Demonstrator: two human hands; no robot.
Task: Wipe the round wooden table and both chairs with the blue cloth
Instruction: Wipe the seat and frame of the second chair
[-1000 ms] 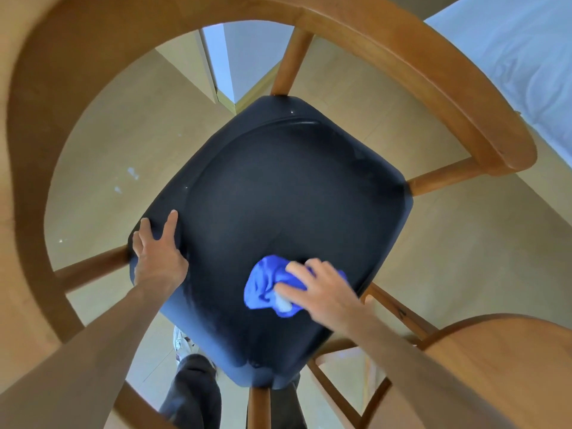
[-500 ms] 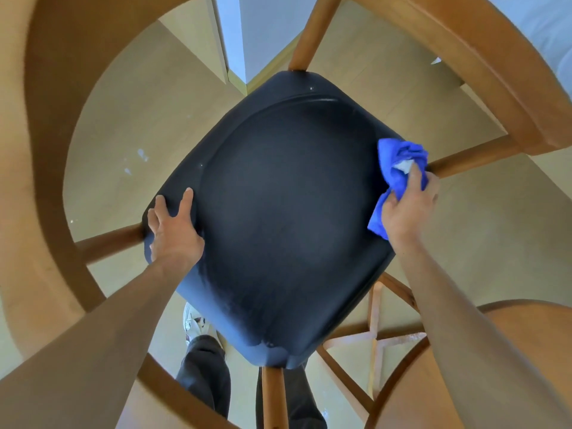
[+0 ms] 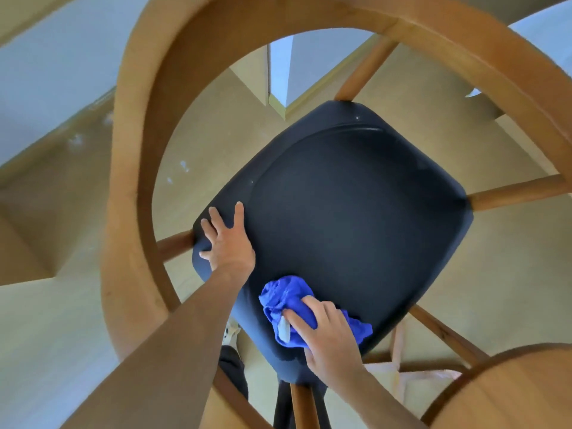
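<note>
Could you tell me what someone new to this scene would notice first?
The bright blue cloth stands out, bunched under the right hand on the near edge of the dark chair seat. The left hand lies flat on the seat's left corner. The curved wooden backrest arcs around it all, and a round wooden table edges in at lower right.

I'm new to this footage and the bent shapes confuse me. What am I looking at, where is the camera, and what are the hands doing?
There is no machine: a person wears a wide-angle camera on the head, looking down, which bends the straight lines. Below is a wooden chair with a dark padded seat. The left hand rests flat on the seat's edge, fingers spread. The right hand presses a bunched blue cloth onto the seat's near part. The curved wood at lower right is the round table.
</note>
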